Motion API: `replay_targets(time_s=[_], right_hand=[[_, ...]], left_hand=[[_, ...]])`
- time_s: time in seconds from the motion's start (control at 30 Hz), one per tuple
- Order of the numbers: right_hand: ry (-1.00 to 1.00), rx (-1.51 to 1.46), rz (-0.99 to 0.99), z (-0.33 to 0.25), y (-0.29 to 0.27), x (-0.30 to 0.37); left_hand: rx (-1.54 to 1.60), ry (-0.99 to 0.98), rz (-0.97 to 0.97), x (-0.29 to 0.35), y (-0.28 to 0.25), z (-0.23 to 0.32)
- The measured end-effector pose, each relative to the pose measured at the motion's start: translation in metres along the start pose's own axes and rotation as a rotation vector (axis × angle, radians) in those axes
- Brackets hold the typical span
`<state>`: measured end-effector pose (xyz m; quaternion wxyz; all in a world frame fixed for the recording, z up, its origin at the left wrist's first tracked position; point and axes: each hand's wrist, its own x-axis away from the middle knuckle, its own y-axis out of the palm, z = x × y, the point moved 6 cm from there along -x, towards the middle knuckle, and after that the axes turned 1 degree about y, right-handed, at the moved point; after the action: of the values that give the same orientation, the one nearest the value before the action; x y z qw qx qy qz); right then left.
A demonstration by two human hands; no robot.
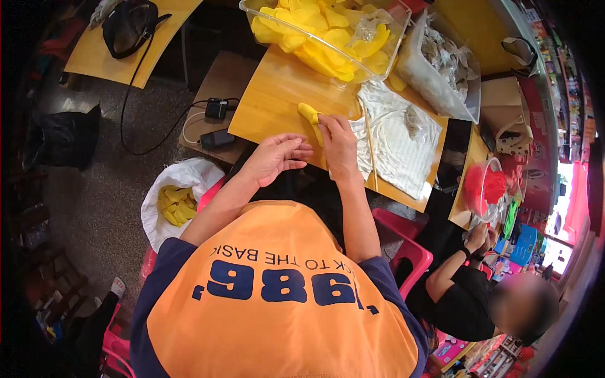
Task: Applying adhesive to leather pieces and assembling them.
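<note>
My right hand (339, 143) is closed on a small yellow piece (309, 115), soft-looking and narrow, above the near part of the wooden table (296, 82). To its left, my left hand (276, 159) hovers by the table's edge, fingers apart and nothing visible in them. A white ribbed cloth (403, 142) lies flat just right of my right hand. Across that cloth runs a thin wooden stick (369, 148), and a small clear plastic packet (414, 121) rests on it.
At the table's far side stands a clear bin (368, 70) of yellow pieces, beside a tub (467, 112) of plastic bags. A white sack (151, 211) with yellow pieces is at my left. Cables and adapters (217, 138) lie nearby. Another person (466, 296) works at right near a red-filled bowl (474, 205).
</note>
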<state>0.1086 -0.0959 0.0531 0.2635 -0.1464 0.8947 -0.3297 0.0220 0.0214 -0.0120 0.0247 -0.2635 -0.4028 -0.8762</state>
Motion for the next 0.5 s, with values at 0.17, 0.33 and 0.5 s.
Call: replay_targets(time_s=[0.17, 0.33, 0.5], right_hand=[[0.147, -0.250, -0.108, -0.023, -0.008, -0.003], [0.299, -0.355, -0.043, -0.017, -0.001, 0.014], [0.198, -0.146, 0.034, -0.030, -0.022, 0.004]], left_hand=[[0.136, 0.130, -0.003, -0.001, 0.004, 0.006], [0.156, 0.098, -0.036, -0.010, 0.000, 0.002], [0.218, 0.097, -0.024, -0.003, -0.003, 0.003]])
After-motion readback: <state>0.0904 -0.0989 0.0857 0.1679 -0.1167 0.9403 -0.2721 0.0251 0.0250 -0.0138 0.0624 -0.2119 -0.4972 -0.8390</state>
